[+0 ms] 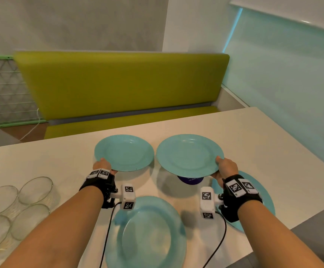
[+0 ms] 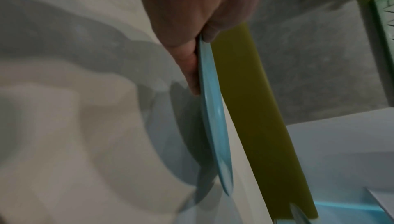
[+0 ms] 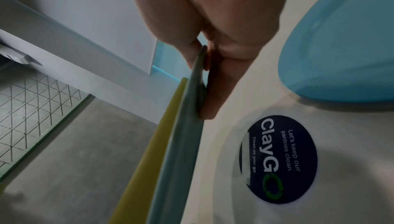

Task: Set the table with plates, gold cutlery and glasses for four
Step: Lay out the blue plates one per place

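Two turquoise plates are held above the white table (image 1: 244,136). My left hand (image 1: 102,165) pinches the near-left rim of the left plate (image 1: 125,152), seen edge-on as the left plate (image 2: 215,114) with fingers (image 2: 189,69) under it. My right hand (image 1: 225,168) pinches the near-right rim of the right plate (image 1: 189,154), edge-on as the right plate (image 3: 183,135) in the wrist view. A third plate (image 1: 149,235) lies near the front edge, and a fourth plate (image 1: 269,204) lies under my right wrist. Several clear glasses (image 1: 16,206) stand at the left.
A dark round sticker (image 1: 190,180) is on the table under the right plate, also seen as the sticker (image 3: 279,159). A green bench (image 1: 122,84) runs along the table's far side. A window blind (image 1: 284,74) fills the right.
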Motion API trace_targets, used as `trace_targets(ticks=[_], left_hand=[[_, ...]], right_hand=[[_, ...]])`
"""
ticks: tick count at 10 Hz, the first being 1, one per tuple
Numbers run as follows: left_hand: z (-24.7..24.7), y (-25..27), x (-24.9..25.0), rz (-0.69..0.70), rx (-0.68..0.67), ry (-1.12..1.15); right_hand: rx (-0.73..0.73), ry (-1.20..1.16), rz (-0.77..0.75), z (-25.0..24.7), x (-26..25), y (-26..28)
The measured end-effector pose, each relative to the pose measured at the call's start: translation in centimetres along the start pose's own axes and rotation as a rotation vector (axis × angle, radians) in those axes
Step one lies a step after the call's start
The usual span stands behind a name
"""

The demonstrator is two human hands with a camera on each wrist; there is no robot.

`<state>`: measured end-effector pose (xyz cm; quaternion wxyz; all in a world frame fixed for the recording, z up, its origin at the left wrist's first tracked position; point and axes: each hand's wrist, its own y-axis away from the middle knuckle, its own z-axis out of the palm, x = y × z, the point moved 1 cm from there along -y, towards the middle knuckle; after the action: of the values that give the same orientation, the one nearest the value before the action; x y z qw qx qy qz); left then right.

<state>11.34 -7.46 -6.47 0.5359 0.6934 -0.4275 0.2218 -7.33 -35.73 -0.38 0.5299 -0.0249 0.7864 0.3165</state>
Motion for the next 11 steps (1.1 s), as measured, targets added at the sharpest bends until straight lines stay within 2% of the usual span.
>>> trace_targets(ticks=[1,2,4,5,6,7,8,11], left_hand=[[-0.7,-1.1,-0.7,0.08,0.036,-0.162],[-1.9,-1.5,-1.5,0.135,0.01,-0.463],[-2.8,-2.6,-2.3,0.1,-0.038,-0.58],[-3.2,-2.2,-2.0,0.165,-0.087,-0.63],[-3.3,-2.6,-1.8,0.096,-0.148,-0.51],[-2.4,-3.7,-1.9,0.038,-0.237,-0.253],[-2.0,-4.9,-2.3,-0.022,-0.241,-0.043],[-1.3,-6.0,-2.8,-0.033,-0.281,0.034]], right_hand=[[-0.002,-0.064,0.026,1.1,0.1,0.2],[0.002,-0.093,0.046,2.1,0.0,0.7],[-0.004,-0.05,0.031,3.8,0.4,1.3],[-0.008,-0.088,0.04,4.2,1.0,1.3],[-0.009,-0.105,0.046,4.6,1.2,2.0],[-0.004,-0.103,0.064,4.6,1.3,2.4],[-0.005,-0.097,0.056,4.3,1.7,2.2],[-0.003,-0.144,0.054,3.5,2.7,1.8]])
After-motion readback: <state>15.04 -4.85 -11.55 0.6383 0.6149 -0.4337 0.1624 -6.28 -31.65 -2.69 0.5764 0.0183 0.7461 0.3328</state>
